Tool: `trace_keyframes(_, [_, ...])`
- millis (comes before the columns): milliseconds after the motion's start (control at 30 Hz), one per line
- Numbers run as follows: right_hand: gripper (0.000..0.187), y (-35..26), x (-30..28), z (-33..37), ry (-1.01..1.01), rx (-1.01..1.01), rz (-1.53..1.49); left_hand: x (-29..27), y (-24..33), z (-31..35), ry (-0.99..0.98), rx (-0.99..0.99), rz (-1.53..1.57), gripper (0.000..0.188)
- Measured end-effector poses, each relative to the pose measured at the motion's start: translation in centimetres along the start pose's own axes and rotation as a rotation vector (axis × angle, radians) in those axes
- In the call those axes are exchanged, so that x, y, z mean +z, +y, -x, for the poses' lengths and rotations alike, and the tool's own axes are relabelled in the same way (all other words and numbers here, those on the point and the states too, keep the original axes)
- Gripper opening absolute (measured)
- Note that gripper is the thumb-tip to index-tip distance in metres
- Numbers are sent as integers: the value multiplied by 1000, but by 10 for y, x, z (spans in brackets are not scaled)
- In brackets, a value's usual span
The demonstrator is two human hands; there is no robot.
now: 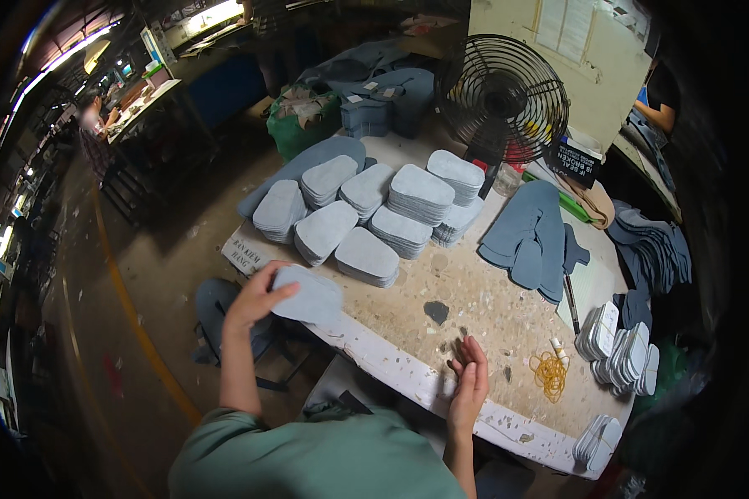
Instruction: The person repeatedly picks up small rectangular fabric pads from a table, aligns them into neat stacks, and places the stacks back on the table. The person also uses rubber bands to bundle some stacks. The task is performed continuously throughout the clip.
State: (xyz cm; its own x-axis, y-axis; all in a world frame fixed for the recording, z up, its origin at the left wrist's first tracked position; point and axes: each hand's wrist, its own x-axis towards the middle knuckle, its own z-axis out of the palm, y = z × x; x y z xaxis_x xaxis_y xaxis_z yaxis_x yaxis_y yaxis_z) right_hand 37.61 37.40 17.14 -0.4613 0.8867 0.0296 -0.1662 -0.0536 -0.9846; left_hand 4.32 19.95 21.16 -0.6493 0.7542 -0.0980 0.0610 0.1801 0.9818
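My left hand [254, 301] is closed on the edge of a pale grey-blue rounded-oblong cut piece [314, 297], held over the table's front left edge; whether it is one piece or a thin stack I cannot tell. Beyond it stand several stacks of similar pieces [366, 254], grouped close together at the left and middle of the table. My right hand [469, 384] is above the front edge with its fingers partly spread and nothing in them. To its right lie a tangle of yellow rubber bands [548, 377] and a small white tube [559, 349].
A black-caged fan [501, 101] stands at the table's back. Dark blue-grey cut shapes [528, 237] and a dark slim tool [571, 303] lie at the right, near bundles of white-edged oval pieces [620, 349]. A dark scrap [435, 313] rests mid-table. Another person [94, 125] sits far left.
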Motion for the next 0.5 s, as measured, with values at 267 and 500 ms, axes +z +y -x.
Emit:
trace_keyframes(267, [27, -2, 6, 1, -3, -224, 264, -38, -33, -34, 285, -13, -200, 37])
trace_keyframes(500, [26, -15, -4, -2, -32, -181, 239, -16, -17, -21, 739, 534, -735, 24])
